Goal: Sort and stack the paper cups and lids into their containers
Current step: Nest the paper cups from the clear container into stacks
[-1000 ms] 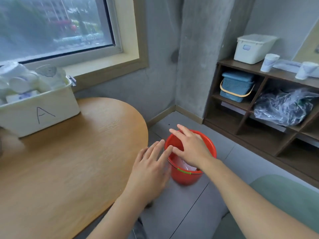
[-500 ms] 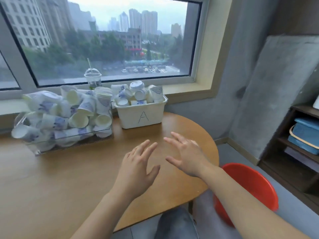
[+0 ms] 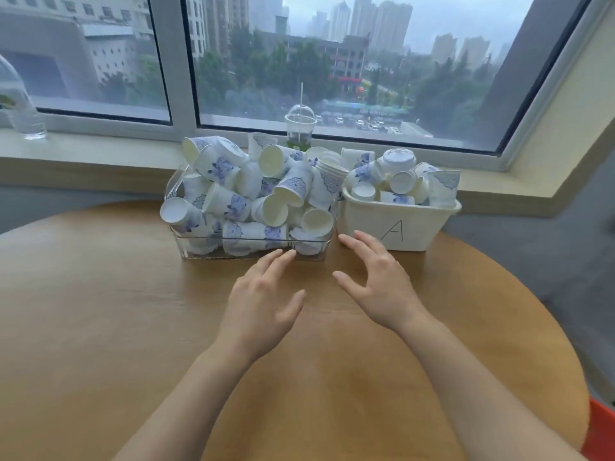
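Note:
A clear plastic bin (image 3: pixel 253 251) at the back of the wooden table (image 3: pixel 100 311) is heaped with white paper cups (image 3: pixel 229 202) printed in blue. To its right stands a white bin marked "A" (image 3: pixel 399 227), holding more cups and a clear lid (image 3: pixel 397 159). My left hand (image 3: pixel 263 304) hovers over the table just in front of the clear bin, fingers spread and holding nothing. My right hand (image 3: pixel 379 284) floats beside it, in front of the white bin, fingers loosely spread and empty.
A clear domed drink cup (image 3: pixel 300 128) with a straw stands on the window sill (image 3: pixel 83 154) behind the bins. A water bottle (image 3: pixel 16 104) is on the sill at far left. A red bucket (image 3: pixel 602 430) shows past the table's right edge.
My view swung from the red bucket on the floor up to the table and bins. Both hands left the bucket and now hover in front of the bins.

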Demonstrator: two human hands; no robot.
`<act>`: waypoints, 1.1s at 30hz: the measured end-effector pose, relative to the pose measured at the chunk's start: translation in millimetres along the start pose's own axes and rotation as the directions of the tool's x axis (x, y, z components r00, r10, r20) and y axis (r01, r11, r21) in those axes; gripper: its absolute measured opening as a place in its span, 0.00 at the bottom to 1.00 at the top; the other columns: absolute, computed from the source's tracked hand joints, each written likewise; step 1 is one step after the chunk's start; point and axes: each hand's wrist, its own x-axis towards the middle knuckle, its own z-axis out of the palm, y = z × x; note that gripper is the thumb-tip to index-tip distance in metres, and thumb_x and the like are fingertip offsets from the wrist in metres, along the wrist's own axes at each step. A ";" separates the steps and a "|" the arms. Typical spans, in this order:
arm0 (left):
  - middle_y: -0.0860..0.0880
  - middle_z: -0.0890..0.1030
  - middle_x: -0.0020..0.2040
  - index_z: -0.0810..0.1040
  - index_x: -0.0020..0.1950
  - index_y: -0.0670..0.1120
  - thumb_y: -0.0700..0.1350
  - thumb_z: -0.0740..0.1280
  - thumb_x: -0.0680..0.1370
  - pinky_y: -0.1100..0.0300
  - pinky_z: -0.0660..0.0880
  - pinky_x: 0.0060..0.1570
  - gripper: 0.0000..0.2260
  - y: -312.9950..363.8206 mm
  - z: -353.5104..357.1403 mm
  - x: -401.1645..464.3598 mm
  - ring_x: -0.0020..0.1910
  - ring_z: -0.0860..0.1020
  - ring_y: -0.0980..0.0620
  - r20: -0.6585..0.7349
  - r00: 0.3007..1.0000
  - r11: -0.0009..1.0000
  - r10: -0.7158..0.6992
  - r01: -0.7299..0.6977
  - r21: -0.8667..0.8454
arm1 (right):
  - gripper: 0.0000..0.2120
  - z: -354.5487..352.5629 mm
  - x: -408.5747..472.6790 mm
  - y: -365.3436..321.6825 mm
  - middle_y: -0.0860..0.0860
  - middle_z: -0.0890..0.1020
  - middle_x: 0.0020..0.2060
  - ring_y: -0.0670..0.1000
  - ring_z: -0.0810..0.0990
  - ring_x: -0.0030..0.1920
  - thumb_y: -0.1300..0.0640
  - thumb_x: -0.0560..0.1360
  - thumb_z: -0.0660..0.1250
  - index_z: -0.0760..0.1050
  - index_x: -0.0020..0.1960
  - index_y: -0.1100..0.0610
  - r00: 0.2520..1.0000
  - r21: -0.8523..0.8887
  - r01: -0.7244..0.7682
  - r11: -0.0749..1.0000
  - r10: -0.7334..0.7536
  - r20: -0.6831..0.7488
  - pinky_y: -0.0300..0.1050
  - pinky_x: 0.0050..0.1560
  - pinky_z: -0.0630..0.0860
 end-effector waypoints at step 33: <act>0.55 0.71 0.77 0.67 0.82 0.54 0.52 0.71 0.81 0.58 0.66 0.72 0.30 4.6 2.6 115.0 0.76 0.68 0.56 -0.081 0.995 0.998 0.051 -0.055 -0.042 | 0.14 -17.3 128.0 4.4 0.43 0.81 0.49 0.46 0.76 0.46 0.63 0.80 0.68 0.81 0.62 0.51 0.905 0.155 0.212 0.965 -0.134 -0.403 0.51 0.53 0.80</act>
